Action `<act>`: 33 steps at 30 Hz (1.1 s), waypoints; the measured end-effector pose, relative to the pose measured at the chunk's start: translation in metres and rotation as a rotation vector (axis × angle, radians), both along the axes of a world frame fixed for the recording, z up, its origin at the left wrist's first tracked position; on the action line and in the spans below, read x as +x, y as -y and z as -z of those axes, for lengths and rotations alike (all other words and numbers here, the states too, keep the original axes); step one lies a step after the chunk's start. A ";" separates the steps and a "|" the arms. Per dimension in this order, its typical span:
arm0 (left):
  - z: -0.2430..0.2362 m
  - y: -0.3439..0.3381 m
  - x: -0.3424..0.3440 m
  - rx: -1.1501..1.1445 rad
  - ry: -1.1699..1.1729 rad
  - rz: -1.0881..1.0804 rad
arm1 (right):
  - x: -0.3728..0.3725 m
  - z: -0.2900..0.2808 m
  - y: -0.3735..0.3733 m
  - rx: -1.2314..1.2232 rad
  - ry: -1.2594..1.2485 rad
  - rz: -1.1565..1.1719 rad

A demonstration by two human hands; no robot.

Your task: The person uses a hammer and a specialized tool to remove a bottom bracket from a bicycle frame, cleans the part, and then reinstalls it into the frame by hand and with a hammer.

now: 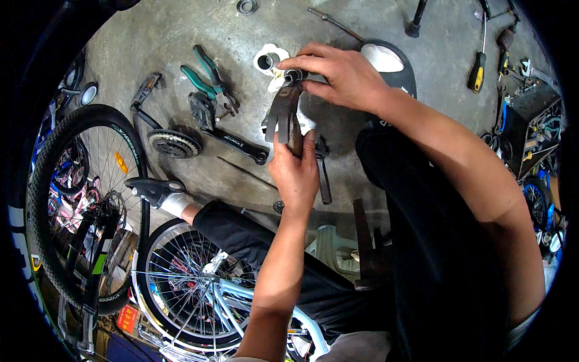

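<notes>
My left hand (294, 175) grips a dark, worn metal tool (283, 108) with long flat prongs, held upright over the floor. Against its top end is a short dark metal cylinder (294, 76), which the fingers of my right hand (341, 81) close around from the right. Just beyond it, a metal ring (266, 61) lies on a crumpled white paper (277, 49). Green-handled pliers (211, 67) and a black crank arm (238, 145) lie on the concrete to the left. Whatever white material sits behind the tool is partly hidden.
Crank with chainrings (174, 142), screwdriver (479, 72) and long rod (335, 22) lie on the concrete floor (154, 45). A bike wheel (45, 169) stands left, another (154, 265) below it. A toolbox (529, 117) is at right. My legs flank the work area.
</notes>
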State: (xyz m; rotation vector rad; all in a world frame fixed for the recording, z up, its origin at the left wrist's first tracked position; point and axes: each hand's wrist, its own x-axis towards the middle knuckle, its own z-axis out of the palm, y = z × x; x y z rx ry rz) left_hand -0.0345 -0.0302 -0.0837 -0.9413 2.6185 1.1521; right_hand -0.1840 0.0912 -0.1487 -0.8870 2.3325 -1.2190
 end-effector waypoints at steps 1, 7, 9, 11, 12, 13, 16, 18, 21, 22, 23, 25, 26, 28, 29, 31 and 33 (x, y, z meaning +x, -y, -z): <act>0.000 0.000 0.000 -0.010 -0.040 0.022 | 0.000 0.001 0.000 -0.001 0.001 -0.001; -0.010 -0.003 0.002 0.052 0.051 -0.099 | 0.001 0.002 0.000 0.014 -0.016 0.004; -0.017 -0.005 0.003 0.014 -0.003 -0.124 | 0.001 0.002 0.000 0.013 -0.029 0.040; -0.011 -0.005 0.005 -0.027 -0.056 -0.150 | -0.001 0.004 0.001 -0.007 -0.044 0.044; -0.002 -0.003 0.003 -0.051 -0.164 -0.154 | -0.001 0.004 0.003 -0.033 -0.062 0.049; 0.003 -0.002 0.002 -0.075 -0.272 -0.156 | -0.001 0.004 0.004 -0.038 -0.061 0.046; 0.002 -0.005 -0.005 -0.038 -0.024 -0.101 | 0.000 0.004 0.002 -0.021 -0.047 0.027; -0.005 -0.006 -0.009 -0.043 -0.048 -0.147 | 0.005 0.004 0.001 -0.037 0.014 0.040; -0.016 -0.007 -0.013 -0.031 -0.064 -0.212 | 0.000 0.005 0.002 -0.053 -0.004 0.025; -0.011 -0.009 -0.012 0.003 -0.159 -0.231 | -0.001 0.003 0.004 -0.036 -0.005 0.017; -0.006 -0.008 -0.011 0.037 -0.255 -0.250 | -0.001 0.002 0.005 -0.041 -0.006 0.015; -0.001 -0.009 -0.018 -0.033 0.068 -0.170 | -0.001 0.005 0.001 -0.023 -0.040 0.031; -0.005 -0.005 -0.019 -0.044 0.129 -0.153 | -0.001 0.007 0.001 -0.024 -0.042 0.030; -0.011 0.001 -0.022 -0.055 0.137 -0.143 | 0.002 0.008 0.002 -0.079 -0.027 0.055; -0.014 -0.001 -0.021 -0.051 0.140 -0.140 | 0.004 0.007 0.000 -0.075 -0.024 0.058; -0.019 -0.005 -0.021 -0.172 -0.166 -0.156 | 0.002 0.004 0.001 -0.028 0.007 0.029; -0.006 -0.002 -0.023 -0.128 -0.176 -0.137 | 0.000 0.004 0.003 -0.057 0.003 0.028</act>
